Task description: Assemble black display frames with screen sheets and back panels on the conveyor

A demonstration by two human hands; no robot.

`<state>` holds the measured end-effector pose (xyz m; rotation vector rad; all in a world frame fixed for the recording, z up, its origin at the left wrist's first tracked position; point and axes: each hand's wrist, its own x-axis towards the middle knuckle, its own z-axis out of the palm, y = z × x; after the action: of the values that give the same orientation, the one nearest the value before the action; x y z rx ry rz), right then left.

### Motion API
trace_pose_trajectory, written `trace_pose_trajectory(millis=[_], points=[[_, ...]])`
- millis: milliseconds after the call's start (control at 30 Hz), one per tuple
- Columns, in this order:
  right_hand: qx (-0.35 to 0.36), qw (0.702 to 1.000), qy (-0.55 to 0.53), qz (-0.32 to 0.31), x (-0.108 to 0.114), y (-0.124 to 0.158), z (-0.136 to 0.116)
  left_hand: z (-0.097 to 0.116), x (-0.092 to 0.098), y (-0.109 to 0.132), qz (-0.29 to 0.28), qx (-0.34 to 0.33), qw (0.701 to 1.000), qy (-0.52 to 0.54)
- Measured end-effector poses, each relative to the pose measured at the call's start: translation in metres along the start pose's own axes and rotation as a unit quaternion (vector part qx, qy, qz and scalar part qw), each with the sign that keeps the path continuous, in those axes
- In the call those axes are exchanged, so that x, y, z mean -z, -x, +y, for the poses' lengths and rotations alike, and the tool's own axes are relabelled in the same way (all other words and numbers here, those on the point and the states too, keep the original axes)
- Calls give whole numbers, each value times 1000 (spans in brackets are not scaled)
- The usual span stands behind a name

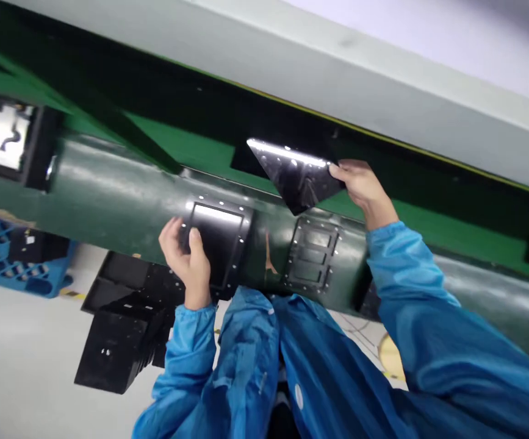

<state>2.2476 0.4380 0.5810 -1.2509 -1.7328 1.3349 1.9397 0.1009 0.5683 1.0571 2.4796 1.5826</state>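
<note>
My left hand (186,256) grips the left edge of a glossy black plate (221,241) that lies on the dark green conveyor belt (118,195). My right hand (362,189) holds a second glossy black plate (294,174) by its right edge, lifted and tilted above the belt. Just below it, a black ribbed plate with rows of small holes (312,253) rests on the belt. Both arms wear blue sleeves.
A stack of black trays (122,323) stands on the floor under the belt at the left. Further left is a blue pallet (8,262). A grey beam (337,79) runs along the far side of the conveyor. A lit box (3,137) sits at the belt's left end.
</note>
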Motion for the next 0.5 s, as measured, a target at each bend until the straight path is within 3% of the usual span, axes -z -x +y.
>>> trace_pose_trajectory(millis=[67, 100, 167, 233, 300, 367, 500], points=[[-53, 997, -52, 15, 51, 84, 19, 32, -29, 2, -130, -15, 984, 124], [-79, 993, -85, 29, 65, 124, 28, 48, -47, 8, -208, -19, 962, 175], [-131, 977, -160, 61, 75, 199, 46, 77, -82, 32, -354, -10, 903, 244], [-185, 952, -232, 70, 65, 263, 63, 97, -110, 69, -454, 41, 844, 282], [-227, 926, -294, 70, 45, 314, 80, 107, -126, 112, -495, 139, 796, 320], [-253, 900, -346, 77, 22, 350, 96, 106, -132, 155, -491, 253, 749, 366], [-281, 859, -405, 140, -15, 382, 130, 80, -139, 213, -479, 422, 674, 372]])
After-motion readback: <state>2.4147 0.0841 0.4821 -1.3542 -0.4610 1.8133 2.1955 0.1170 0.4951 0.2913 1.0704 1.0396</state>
